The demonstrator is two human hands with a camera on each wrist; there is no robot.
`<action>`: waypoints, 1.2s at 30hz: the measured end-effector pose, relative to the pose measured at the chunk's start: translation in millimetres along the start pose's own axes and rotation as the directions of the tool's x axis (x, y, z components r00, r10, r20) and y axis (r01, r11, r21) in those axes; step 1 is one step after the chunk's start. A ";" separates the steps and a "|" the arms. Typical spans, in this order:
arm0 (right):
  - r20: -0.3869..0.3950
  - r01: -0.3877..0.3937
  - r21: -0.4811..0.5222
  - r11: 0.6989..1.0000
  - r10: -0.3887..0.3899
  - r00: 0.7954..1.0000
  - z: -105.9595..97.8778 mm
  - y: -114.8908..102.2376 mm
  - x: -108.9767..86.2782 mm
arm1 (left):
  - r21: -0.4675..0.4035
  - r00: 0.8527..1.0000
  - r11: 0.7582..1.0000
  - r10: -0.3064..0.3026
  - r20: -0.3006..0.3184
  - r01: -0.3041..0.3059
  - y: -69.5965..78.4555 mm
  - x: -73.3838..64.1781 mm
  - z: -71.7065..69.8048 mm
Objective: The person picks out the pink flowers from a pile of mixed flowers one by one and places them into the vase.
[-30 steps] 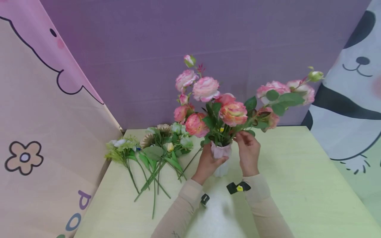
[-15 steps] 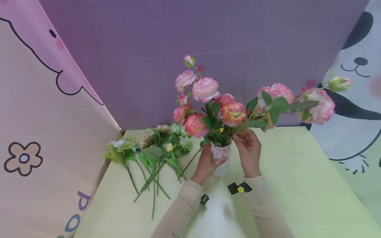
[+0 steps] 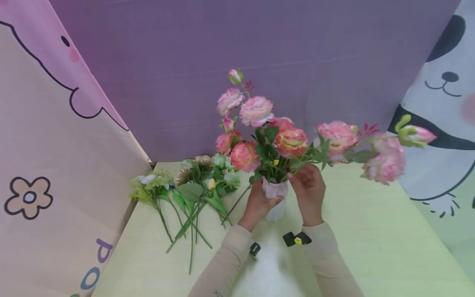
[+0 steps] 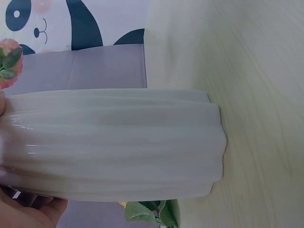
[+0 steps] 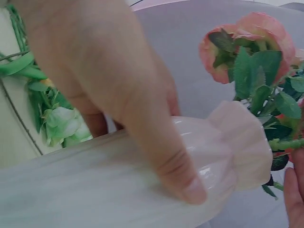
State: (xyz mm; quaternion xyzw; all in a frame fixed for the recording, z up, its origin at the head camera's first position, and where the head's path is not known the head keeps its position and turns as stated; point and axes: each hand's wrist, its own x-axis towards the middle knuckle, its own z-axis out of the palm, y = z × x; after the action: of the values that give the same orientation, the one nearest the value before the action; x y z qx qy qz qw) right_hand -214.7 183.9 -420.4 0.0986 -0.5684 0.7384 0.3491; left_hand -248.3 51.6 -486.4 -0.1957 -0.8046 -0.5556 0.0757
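Observation:
A white fluted vase (image 3: 275, 202) with a ruffled rim stands on the table, filled with pink and coral peony-like flowers (image 3: 256, 111). My left hand (image 3: 257, 202) grips it just below the rim; in the right wrist view the thumb (image 5: 180, 175) lies across the glossy neck. My right hand (image 3: 309, 192), beside the rim, pinches the green stem (image 5: 287, 144) of a pink flower spray. That spray's blooms (image 3: 337, 136) lean far out to the right, ending in a bud (image 3: 415, 136). Most of the vase body (image 4: 118, 142) fills the left wrist view.
Left of the vase lie several loose stems: white-green flowers (image 3: 231, 177), beige flowers (image 3: 183, 176), a yellow bud (image 3: 212, 184) and a leafy sprig with white blooms (image 3: 150, 181). A purple backdrop (image 3: 193, 82) rises behind the table (image 3: 389, 231), with printed panels at both sides.
The spray in my right hand has swung out and down to the right. My right fingertips have come slightly nearer the rim. My left hand keeps its grip on the vase.

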 end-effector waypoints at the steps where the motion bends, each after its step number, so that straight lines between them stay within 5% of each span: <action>1: -0.016 0.008 0.002 1.000 -0.008 1.000 -0.1 0.2 -1.0 | -0.005 1.000 1.000 0.001 -0.001 -0.001 -0.1 0.2 0.2; 10: -0.096 -0.075 -0.093 0.993 0.066 0.993 -1.4 3.2 -3.6 | -0.008 1.000 1.000 -0.003 -0.012 0.003 -0.9 0.1 0.4; 22: -0.008 -0.122 -0.311 0.942 0.126 0.992 -1.9 6.3 -5.8 | -0.002 1.000 1.000 -0.013 -0.011 0.013 0.1 -0.8 1.7; 30: -0.044 -0.319 -0.199 0.927 0.316 0.948 -9.3 17.3 -5.9 | 0.008 1.000 1.000 0.005 -0.001 -0.005 -0.8 -0.4 4.0; 36: -0.046 -0.367 -0.141 0.919 0.364 0.930 -13.1 19.1 -11.6 | -0.016 0.999 1.000 0.009 0.032 -0.008 1.1 -1.0 -0.1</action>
State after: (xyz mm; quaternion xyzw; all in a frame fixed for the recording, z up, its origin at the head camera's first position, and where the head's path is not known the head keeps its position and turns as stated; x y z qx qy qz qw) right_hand -214.8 189.0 -445.8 -0.0421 -0.6263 0.7476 0.2168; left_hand -247.0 51.6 -485.7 -0.2085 -0.8003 -0.5585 0.0637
